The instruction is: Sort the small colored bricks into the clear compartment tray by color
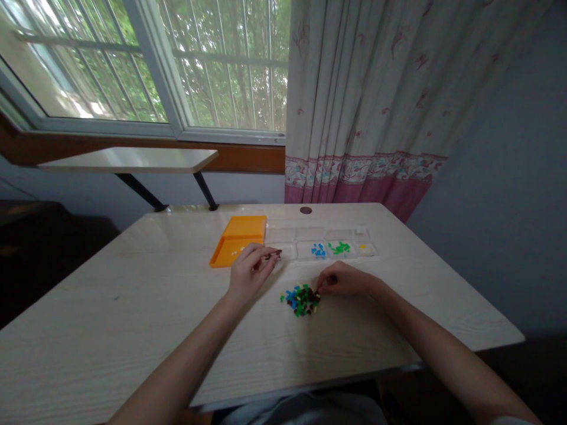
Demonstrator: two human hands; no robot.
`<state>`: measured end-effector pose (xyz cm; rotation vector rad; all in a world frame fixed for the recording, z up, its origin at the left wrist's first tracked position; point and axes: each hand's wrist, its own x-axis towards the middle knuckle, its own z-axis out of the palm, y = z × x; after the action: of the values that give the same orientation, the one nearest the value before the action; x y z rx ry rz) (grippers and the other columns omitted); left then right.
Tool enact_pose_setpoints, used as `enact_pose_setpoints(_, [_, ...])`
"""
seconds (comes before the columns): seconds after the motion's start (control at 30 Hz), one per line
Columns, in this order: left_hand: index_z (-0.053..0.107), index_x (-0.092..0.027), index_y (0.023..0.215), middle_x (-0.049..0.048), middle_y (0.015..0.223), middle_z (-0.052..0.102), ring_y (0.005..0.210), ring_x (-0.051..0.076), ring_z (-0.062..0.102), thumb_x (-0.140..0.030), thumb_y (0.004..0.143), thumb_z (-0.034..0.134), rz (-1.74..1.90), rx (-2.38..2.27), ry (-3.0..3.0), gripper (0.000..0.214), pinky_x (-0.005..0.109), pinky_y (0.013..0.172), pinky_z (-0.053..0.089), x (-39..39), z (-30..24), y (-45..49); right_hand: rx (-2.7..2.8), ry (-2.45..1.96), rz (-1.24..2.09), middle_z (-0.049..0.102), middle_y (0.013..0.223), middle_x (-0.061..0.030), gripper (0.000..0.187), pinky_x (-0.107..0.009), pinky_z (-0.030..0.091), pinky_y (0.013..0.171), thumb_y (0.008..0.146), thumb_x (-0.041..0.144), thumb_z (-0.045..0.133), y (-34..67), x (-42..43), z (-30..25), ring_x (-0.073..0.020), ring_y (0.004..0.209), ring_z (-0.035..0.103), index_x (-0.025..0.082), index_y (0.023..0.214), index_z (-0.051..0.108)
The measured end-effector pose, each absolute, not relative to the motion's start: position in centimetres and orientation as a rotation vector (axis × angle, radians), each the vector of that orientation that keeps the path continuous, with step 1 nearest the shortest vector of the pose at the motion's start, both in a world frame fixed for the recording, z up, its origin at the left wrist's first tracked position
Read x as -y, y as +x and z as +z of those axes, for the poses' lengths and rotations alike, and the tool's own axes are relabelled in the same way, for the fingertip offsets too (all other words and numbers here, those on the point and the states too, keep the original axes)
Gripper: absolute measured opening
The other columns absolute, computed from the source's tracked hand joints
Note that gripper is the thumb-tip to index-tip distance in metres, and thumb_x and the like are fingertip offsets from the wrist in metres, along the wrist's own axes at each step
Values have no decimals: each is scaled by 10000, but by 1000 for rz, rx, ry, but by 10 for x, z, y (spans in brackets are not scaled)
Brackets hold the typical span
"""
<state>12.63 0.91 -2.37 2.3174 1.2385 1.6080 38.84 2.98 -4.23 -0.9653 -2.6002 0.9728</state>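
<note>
A small heap of mixed beads [302, 299], blue, green and dark, lies on the pale wooden table [133, 319]. My right hand [343, 279] rests at the heap's right edge with its fingers pinched on a dark bead. My left hand [251, 270] is raised left of the heap, fingers pinched round a small dark piece held over the left end of a clear compartment box [323, 242]. The box holds blue beads [318, 250], green beads [339, 248] and a few yellow ones [364, 247] in separate cells.
An orange lid [239, 240] lies left of the clear box. A round cable hole [305, 210] sits at the table's far edge. Beyond are a window, a narrow shelf [128, 159] and a patterned curtain [367, 100].
</note>
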Motion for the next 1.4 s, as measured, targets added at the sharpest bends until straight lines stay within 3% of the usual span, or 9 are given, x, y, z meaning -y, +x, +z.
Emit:
enact_pose_setpoints(0.3, [631,-171,825,26,784,586,664,121,522,-290,798,529,1346,-1562,2264,160,229,615,414,-30,-44,126,2613,-1013,962,638,676,-14,189,-180,381,547,772,280,550,387,-28,-40,-88,575,531,155,841,674])
enact_pose_setpoints(0.73, [649,-201,833,33,845,612,759,163,570,-344,800,495,1055,-1849,2229,213,245,650,419,-44,-55,129,2560,-1028,968,629,697,-20,220,-180,351,522,813,305,504,386,-32,-45,-89,567,498,142,864,642])
enact_pose_setpoints(0.93, [639,-191,846,42,837,607,716,155,568,-309,809,490,1167,-1742,2302,194,248,608,422,-41,-55,129,2476,-1030,1009,557,621,9,240,-185,319,504,832,346,481,388,-34,-45,-84,533,437,149,852,617])
enact_pose_setpoints(1.03, [629,-183,844,40,823,592,723,136,562,-268,808,496,1202,-1510,2375,163,232,625,435,-32,-55,135,2305,-1023,1182,543,645,8,285,-190,330,514,825,404,482,383,-35,-50,-85,551,439,139,832,588])
enact_pose_setpoints(1.17, [620,-187,878,38,821,582,775,130,561,-238,807,506,1064,-1089,2531,143,231,689,450,-15,-51,148,2069,-965,1353,530,685,3,382,-203,348,553,770,512,514,369,-34,-58,-92,596,444,134,780,564])
enact_pose_setpoints(1.4, [607,-194,914,33,831,571,768,121,559,-227,818,500,1000,-971,2571,147,228,688,457,-7,-45,157,1875,-1007,1512,431,596,43,509,-194,263,470,681,642,518,357,-29,-57,-69,513,339,140,765,547])
